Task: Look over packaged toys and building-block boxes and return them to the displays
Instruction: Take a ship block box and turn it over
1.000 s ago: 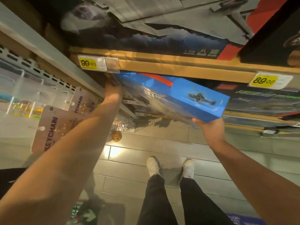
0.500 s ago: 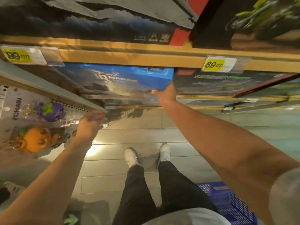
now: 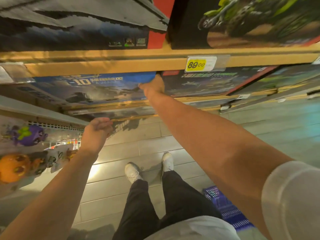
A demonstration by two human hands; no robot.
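A blue building-block box (image 3: 97, 87) with an aircraft picture stands face-out on the middle wooden shelf (image 3: 103, 65). My right hand (image 3: 153, 85) grips its right end, thumb on the front face, fingers tucked into the gap beside a dark boxed set (image 3: 207, 82). Lower down, my left hand (image 3: 97, 130) hangs free with loosely curled fingers and holds nothing, just in front of the lower shelf's edge.
The upper shelf carries a dark box (image 3: 69, 32) and a green motorcycle box (image 3: 242, 23). A yellow 89.00 price tag (image 3: 195, 64) sits on the shelf edge. Packaged keychain toys (image 3: 29, 135) hang at left. A blue basket (image 3: 226, 207) stands on the tiled floor by my feet.
The blue box went from tilted in both hands to standing on the shelf. My left hand let go and dropped down. My right hand followed the box's end further in.
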